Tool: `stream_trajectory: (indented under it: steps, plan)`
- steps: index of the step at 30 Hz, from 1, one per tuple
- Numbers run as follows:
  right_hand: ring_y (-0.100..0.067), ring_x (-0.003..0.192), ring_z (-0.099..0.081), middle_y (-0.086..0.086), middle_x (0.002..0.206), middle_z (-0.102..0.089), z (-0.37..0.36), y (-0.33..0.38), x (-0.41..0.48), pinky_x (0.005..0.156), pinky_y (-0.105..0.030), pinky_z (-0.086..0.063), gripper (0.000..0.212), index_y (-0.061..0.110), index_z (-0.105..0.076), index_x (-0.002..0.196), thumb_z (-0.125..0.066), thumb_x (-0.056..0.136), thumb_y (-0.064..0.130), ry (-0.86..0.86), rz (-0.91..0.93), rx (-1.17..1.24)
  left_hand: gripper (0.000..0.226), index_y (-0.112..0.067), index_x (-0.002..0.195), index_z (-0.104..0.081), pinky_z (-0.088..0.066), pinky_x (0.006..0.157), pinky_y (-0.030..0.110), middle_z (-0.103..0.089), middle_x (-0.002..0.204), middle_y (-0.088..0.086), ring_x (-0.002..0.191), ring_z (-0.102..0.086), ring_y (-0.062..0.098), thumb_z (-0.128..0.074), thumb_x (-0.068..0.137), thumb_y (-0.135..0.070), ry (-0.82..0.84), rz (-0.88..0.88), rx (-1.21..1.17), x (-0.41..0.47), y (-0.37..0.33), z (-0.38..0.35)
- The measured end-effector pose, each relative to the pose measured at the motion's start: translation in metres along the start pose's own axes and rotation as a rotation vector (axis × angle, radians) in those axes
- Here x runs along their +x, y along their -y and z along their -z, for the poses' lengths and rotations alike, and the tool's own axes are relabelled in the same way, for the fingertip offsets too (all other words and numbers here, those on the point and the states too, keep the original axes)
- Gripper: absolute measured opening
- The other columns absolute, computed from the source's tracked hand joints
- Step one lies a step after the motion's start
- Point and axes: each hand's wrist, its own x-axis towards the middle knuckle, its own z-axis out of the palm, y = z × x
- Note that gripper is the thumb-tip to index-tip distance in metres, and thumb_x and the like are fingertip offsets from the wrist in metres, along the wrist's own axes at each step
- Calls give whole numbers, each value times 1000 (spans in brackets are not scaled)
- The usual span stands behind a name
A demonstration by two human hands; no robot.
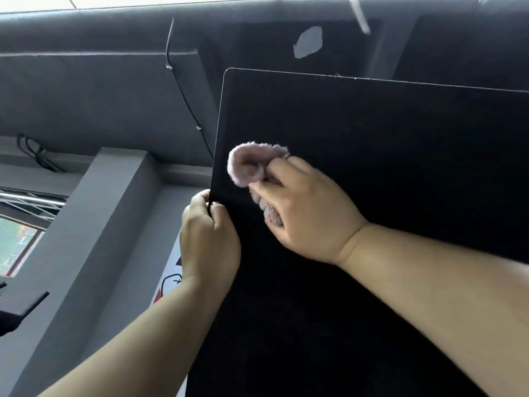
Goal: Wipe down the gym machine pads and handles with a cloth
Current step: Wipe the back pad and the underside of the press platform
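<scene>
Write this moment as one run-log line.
step: wiping | right hand: pink cloth pressed on black panel | left hand: gripping panel's left edge | view: upward

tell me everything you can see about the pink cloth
The cloth is pale pink and fluffy, like terry or microfibre, bunched into a rounded wad. The right hand pinches it and presses it on the black panel near its left edge; more pokes out under the palm. The left hand holds that edge, apart from the cloth.
</scene>
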Motion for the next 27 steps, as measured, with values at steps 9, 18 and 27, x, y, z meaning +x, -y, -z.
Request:
stream_trajectory:
  steps: [9, 18, 27]
  plan:
    - [-31, 109, -53, -19, 114, -64, -7, -13, 55, 99, -38, -47, 37, -3, -69, 117, -54, 87, 14, -237, -207, -129, 33, -20, 82, -67, -45, 60, 33, -64, 65, -5, 60, -57, 8, -36, 90, -11, 107, 124, -160, 8, -3, 16]
    - [-36, 103, -58, -19, 128, -60, 10, -23, 77, 97, -36, -42, 47, 3, -63, 129, -51, 87, 21, -155, -215, -139, 53, -5, 85, -63, -50, 81, 45, -64, 77, 6, 78, -58, 28, -31, 85, -47, 313, 143, -56, 43, -8, 23]
    - [-35, 96, -58, -13, 110, -61, 10, -15, 75, 88, -40, -48, 35, 19, -64, 120, -44, 92, 22, -188, -157, -82, 31, -14, 89, -56, -37, 62, 30, -49, 85, 6, 75, -43, 24, -30, 100, -28, 418, 212, -368, 48, -29, 26]
